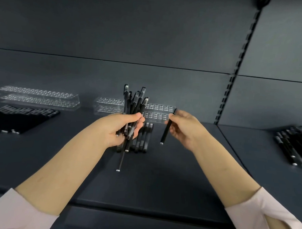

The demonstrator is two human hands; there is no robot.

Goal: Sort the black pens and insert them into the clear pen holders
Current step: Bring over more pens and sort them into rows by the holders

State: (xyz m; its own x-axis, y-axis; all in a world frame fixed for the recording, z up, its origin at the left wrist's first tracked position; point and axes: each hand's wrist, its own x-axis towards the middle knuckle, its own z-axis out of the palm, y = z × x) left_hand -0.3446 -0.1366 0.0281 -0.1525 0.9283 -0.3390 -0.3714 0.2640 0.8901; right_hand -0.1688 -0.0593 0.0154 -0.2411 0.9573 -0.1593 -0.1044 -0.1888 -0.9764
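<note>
Head view is filled at the far side by a dark back panel (pixel 116 33), which is crossed on the right by a slotted upright (pixel 236 66). Below it a dark shelf (pixel 161 176) is seen, on which the things are laid. Two forearms are stretched from the near edge towards the middle, each in a pale sleeve (pixel 15 212).

Along the far part of the shelf two clear holders are set. The left pen holder (pixel 39 97) is placed at the far left. The middle pen holder (pixel 159 111) is partly hidden behind the hands.

A flat left pile of pens (pixel 18 119) is laid near of the left pen holder, and a right pile of pens (pixel 295 146) is laid at the right edge. A short row of pens (pixel 143 140) is laid side by side just near of the middle pen holder.

The left hand (pixel 121 130) is held over this row, its grip closed round a bundle of black pens (pixel 135 103). The bundle is held roughly upright, with the capped ends fanned upward in front of the middle pen holder. One low pen (pixel 121 158) is hung lower than the rest.

The right hand (pixel 182 126) is held just right of the bundle, apart from it. Its grip is narrowed to a pinch of thumb and fingers on the upper part of a single black pen (pixel 166 132), which is slightly tilted with its silver end downward.
</note>
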